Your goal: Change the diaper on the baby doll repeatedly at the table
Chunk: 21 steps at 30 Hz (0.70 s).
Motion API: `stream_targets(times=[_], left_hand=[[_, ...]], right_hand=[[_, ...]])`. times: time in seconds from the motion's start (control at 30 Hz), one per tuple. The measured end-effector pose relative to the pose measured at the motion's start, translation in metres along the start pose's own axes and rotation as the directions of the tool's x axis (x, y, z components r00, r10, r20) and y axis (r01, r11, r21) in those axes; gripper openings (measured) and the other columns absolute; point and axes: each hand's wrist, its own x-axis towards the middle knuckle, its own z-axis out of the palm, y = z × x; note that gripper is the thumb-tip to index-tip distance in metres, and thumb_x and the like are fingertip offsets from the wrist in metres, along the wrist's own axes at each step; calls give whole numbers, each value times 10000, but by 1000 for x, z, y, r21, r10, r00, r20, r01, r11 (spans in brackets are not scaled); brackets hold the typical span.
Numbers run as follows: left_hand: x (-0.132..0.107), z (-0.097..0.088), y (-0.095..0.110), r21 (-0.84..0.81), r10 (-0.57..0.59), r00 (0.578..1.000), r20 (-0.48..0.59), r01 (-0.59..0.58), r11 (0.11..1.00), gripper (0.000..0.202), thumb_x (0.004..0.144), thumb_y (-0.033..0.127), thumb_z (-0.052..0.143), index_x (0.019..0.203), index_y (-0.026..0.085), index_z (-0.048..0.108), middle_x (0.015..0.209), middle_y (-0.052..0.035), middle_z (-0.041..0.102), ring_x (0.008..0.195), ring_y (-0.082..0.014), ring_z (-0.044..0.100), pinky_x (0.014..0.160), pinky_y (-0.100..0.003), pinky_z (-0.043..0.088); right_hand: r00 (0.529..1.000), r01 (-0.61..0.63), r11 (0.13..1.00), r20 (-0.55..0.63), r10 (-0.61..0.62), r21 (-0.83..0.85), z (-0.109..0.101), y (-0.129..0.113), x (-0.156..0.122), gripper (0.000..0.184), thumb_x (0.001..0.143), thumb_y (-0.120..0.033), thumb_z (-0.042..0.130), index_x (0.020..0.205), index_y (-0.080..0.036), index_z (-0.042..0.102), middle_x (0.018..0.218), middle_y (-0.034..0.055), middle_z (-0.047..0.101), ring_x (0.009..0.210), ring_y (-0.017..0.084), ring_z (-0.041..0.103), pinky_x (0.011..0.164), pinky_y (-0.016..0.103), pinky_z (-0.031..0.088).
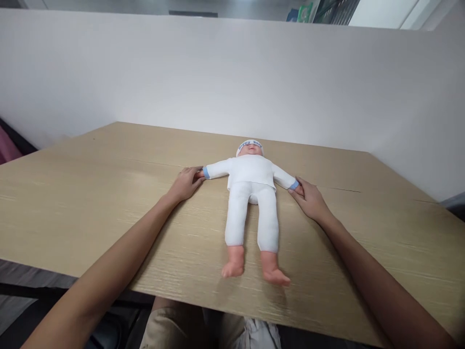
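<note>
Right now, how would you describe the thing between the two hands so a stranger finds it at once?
Find the light wooden table before the white wall. Near its middle a baby doll lies face up, arms spread, with the left hand and right hand at its wrists. Unlike those bare arms, it wears a white suit with blue cuffs.

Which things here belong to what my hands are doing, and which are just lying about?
In hand: doll, face up on the table, arms spread; left hand gripping one doll hand; right hand gripping the other.
Lying about: white partition behind the table; green item beyond it; pink thing at the left edge.
</note>
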Motion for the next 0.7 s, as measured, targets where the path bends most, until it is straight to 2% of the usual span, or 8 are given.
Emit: stream_targets(times=[0.1, 0.23, 0.33, 0.43, 0.53, 0.6, 0.63, 0.7], left_hand=[[-12, -1, 2, -4, -43, 998, -54, 43, 999, 557, 1041, 487, 607, 1486, 155, 642, 1509, -202, 702, 1430, -404, 588, 1238, -587, 451], [-33, -5, 17, -26, -106, 987, -120, 104, 994, 528, 1017, 438, 636, 1462, 155, 636, 1539, -217, 666, 1466, -410, 555, 1253, -600, 435], [-49, -7, 39, -62, -177, 968, -177, 168, 984, 450, 1001, 384, 646, 1395, 167, 660, 1480, -220, 684, 1446, -418, 560, 1246, -616, 436], [-71, -15, 71, -121, -266, 932, -246, 243, 963, 374, 999, 334, 638, 1322, 148, 665, 1429, -248, 685, 1427, -434, 566, 1255, -648, 409], [-109, -28, 108, -197, -315, 906, -284, 267, 943, 351, 1032, 368, 642, 1292, 132, 657, 1422, -260, 686, 1400, -423, 595, 1255, -663, 404], [-148, -35, 136, -260, -314, 907, -280, 244, 934, 359, 1071, 439, 622, 1284, 153, 659, 1390, -220, 717, 1297, -369, 671, 1178, -596, 504], [-173, -36, 150, -294, -308, 911, -274, 225, 929, 357, 1093, 474, 593, 1274, 174, 663, 1356, -184, 740, 1201, -325, 716, 1089, -527, 573], [-227, -33, 178, -441, -292, 909, -297, 141, 887, 340, 1131, 505, 543, 1236, 209, 675, 1260, -120, 767, 1091, -261, 743, 953, -406, 612]], right_hand=[[999, -43, 999, 19, 42, 26, 1, 0, -3, 705, 1078, -618, 475, 1525, -102, 650, 1427, 248, 751, 1259, 405, 687, 1119, 540, 515], [996, -91, 996, 15, 90, 24, -2, -8, -4, 639, 1073, -585, 440, 1344, -102, 758, 1287, 248, 797, 1181, 397, 696, 1081, 523, 526], [986, -164, 986, -37, 165, 27, -4, -22, -10, 601, 1094, -493, 379, 1382, -106, 737, 1377, 257, 767, 1272, 389, 668, 1139, 531, 494], [957, -265, 964, -113, 267, 36, -12, -49, -27, 591, 1103, -432, 353, 1469, -98, 674, 1489, 284, 702, 1382, 392, 615, 1215, 584, 433], [929, -331, 942, -155, 336, 61, -28, -92, -71, 609, 1089, -464, 428, 1516, -77, 624, 1499, 310, 675, 1413, 416, 596, 1235, 644, 412], [938, -296, 951, -160, 308, 93, -43, -130, -120, 596, 1070, -495, 521, 1516, -114, 628, 1491, 269, 689, 1403, 397, 616, 1232, 613, 450], [953, -234, 965, -169, 252, 121, -50, -149, -151, 565, 1081, -489, 538, 1535, -163, 617, 1516, 217, 686, 1417, 357, 620, 1238, 564, 471], [950, -4, 970, -301, 80, 244, -59, -184, -221, 447, 1117, -387, 546, 1532, -241, 623, 1489, 157, 704, 1401, 321, 644, 1221, 549, 504]])
